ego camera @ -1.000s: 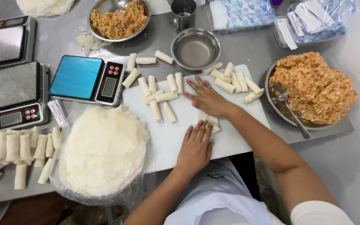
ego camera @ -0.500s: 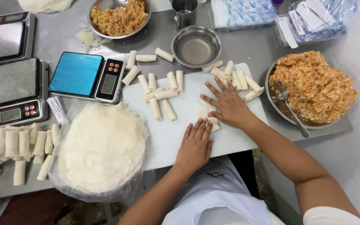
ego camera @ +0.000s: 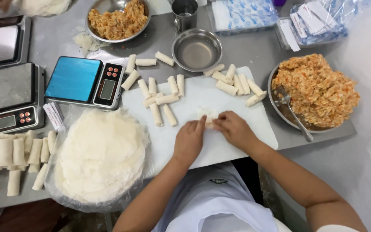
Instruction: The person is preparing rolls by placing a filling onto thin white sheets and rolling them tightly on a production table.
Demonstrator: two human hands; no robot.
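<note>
1. At the centre of the frame, the left hand (ego camera: 189, 141) and right hand (ego camera: 235, 129) meet over a half-rolled wrapper (ego camera: 206, 116) on the white cutting board (ego camera: 245, 137).
2. Both grips are loose rather than clenched: fingertips press on the wrapper's near edge, palms down, nothing lifted.
3. To roll well, I judge the fingers should stay spread evenly across the width, tucking the filling snugly so the roll matches the finished rolls (ego camera: 162, 101) lying just above.
4. Keep pressure light; the thin sheet could tear.
5. The wrapper stack (ego camera: 101, 154) sits at lower left, the filling tray (ego camera: 316, 90) at right.
</note>
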